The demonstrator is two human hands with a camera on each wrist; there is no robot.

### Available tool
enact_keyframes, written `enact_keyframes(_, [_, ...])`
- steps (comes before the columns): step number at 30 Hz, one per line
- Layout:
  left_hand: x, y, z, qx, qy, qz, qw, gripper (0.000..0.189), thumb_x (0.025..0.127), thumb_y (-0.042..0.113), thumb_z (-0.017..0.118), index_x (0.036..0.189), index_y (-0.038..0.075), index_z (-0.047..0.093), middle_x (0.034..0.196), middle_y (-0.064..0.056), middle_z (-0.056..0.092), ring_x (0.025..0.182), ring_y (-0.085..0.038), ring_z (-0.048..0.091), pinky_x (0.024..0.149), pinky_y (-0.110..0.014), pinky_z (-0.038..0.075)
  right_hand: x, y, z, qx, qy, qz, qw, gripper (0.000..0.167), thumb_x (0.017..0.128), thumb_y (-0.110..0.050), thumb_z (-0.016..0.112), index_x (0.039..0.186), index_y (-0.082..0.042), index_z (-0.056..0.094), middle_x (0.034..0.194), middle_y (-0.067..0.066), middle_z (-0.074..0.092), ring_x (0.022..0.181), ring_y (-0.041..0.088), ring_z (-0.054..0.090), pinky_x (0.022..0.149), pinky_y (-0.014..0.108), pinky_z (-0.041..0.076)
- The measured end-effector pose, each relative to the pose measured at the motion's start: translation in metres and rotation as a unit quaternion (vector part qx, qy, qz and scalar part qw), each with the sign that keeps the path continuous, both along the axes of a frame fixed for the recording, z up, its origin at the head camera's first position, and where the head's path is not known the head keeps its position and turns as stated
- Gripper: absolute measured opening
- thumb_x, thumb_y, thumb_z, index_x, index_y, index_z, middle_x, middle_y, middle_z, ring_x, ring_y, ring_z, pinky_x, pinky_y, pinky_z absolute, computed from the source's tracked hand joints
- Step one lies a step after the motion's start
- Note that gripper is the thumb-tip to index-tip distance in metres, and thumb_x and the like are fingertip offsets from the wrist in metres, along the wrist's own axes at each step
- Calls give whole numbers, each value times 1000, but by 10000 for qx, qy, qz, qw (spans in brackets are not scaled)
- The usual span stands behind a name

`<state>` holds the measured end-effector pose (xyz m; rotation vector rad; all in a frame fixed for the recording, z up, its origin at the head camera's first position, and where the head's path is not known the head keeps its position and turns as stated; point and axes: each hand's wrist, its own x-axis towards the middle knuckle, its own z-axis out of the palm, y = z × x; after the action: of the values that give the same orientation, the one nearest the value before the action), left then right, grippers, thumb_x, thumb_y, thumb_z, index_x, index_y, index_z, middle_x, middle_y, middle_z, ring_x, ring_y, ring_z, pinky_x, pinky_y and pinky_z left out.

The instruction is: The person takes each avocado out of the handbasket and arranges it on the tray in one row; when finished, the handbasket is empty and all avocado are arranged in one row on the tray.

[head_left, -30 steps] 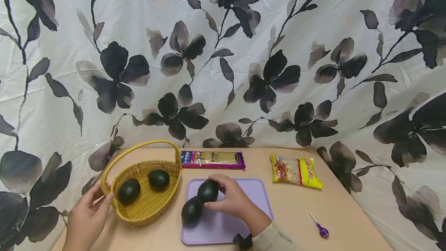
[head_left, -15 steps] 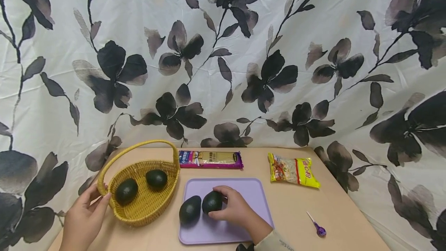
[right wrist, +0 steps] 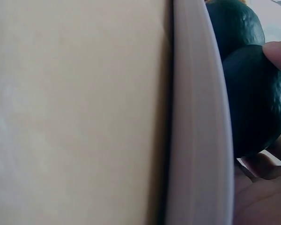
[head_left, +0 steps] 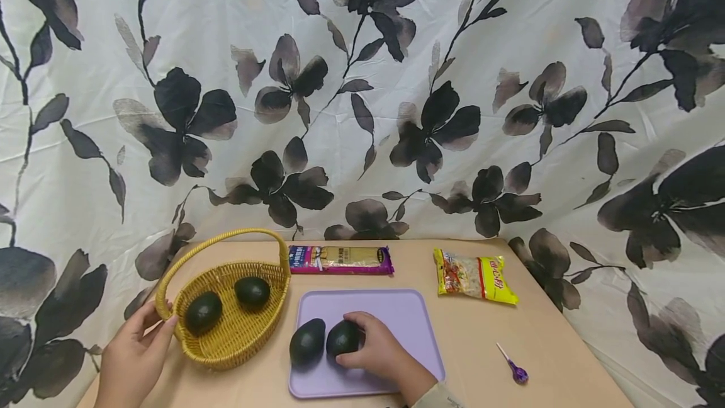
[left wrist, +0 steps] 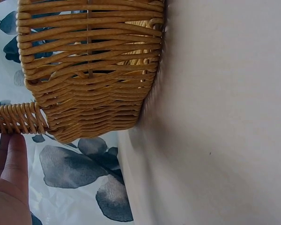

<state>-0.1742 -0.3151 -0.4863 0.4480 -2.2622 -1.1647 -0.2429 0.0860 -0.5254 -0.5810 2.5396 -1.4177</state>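
Observation:
My left hand (head_left: pixel 133 357) grips the base of the handle (head_left: pixel 215 241) of a yellow woven basket (head_left: pixel 229 356). Two dark green avocados (head_left: pixel 204 312) lie inside it. In the left wrist view, fingertips meet the handle beside the basket wall (left wrist: pixel 93 110). To the right is a lilac tray (head_left: pixel 399 310). There my right hand (head_left: pixel 381 350) holds an avocado (head_left: pixel 342 339), thumb on the near side and fingers over the far side. Just left of that one, another avocado (head_left: pixel 307 342) lies on the tray. The right wrist view shows the held avocado (right wrist: pixel 255 103) low behind the tray's rim.
Behind the tray lies a purple packet of noodles (head_left: pixel 342 260). A yellow and red food packet (head_left: pixel 476 276) is at the back right, with a purple-wrapped lollipop (head_left: pixel 514 367) nearer the front. A floral cloth (head_left: pixel 362 112) hangs behind the table (head_left: pixel 544 326).
My right hand has brought its avocado down and toward me, from the far side of the other tray avocado to its right. The left hand keeps its hold on the basket handle.

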Motion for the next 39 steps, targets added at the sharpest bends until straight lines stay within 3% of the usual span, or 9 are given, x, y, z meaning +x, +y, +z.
enact_keyframes(9, [-1,-2,-4,-64,126,-62,9999,50,97,18,73,143,4,57,132,-21,65,93,26,47,73,7,48,-3,-3,-3,-141,-31,95,9999,83,70,-25,93,141,0,57,143,11,56,131,31,55,113,42,53])
enact_keyframes(15, [-1,-2,-4,-53,130,-68,9999,50,97,18,73,143,4,58,132,-20,65,94,26,47,74,7,48,-3,-3,1,94,110,11,9999,83,71,-30,93,141,-3,58,143,10,58,132,31,55,114,45,52])
enact_keyframes(19, [-1,-2,-3,-60,179,-82,9998,51,97,17,73,144,3,57,131,-22,66,93,25,47,73,7,47,-3,-3,10,-13,81,29,10000,80,74,-29,91,142,-2,57,143,12,58,134,33,55,115,44,51])
enact_keyframes(26, [-2,-2,-2,-116,325,-132,9993,48,97,14,72,141,1,58,130,-22,66,93,26,47,75,7,48,-9,-7,34,-645,-5,207,9977,67,85,-24,85,142,-3,57,145,16,59,137,31,54,116,40,48])
enact_keyframes(32, [-1,-2,-2,-148,312,-137,9993,46,97,14,73,140,2,59,129,-20,66,93,26,47,75,7,48,-15,-20,56,-874,98,393,9953,64,86,-24,84,142,-7,58,142,10,62,136,26,56,116,38,49])
enact_keyframes(39, [0,0,0,-130,364,-134,9992,44,97,12,72,138,1,60,128,-20,66,94,26,47,77,7,48,-24,-49,75,-765,134,554,9954,60,88,-31,83,141,-16,60,139,1,64,131,18,60,114,34,50])
